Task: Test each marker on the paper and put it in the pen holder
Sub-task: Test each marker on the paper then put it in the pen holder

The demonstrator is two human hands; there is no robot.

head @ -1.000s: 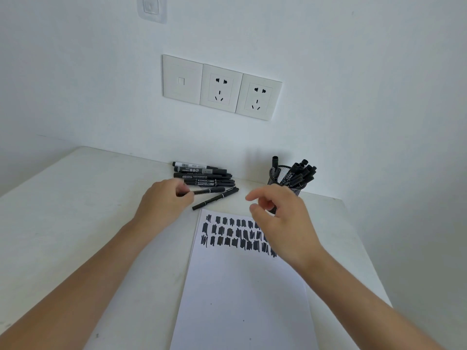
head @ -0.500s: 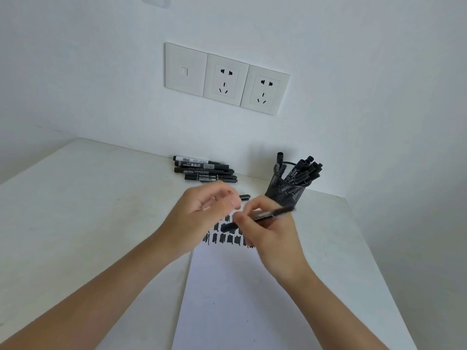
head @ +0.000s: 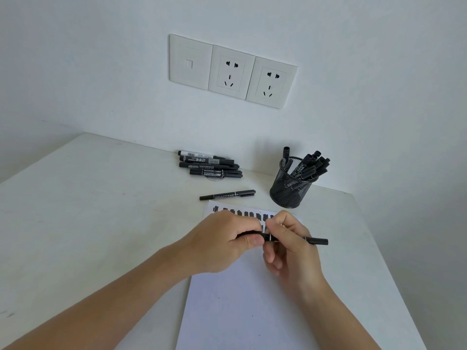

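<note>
Head: marker (head: 316, 240) spanning left grip (head: 225, 239), right (head: 290, 248)

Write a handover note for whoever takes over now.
Left hand and right hand both grip one slim black marker above the white paper sheet; cap state unclear.
Black mesh pen holder stands far right, holding several markers. One loose black marker lies just beyond the paper; a pile of black markers lies farther back.
Done: rows of black test marks across the paper's far end.
Left: test the held marker, store it, then the loose one and the pile.
</note>
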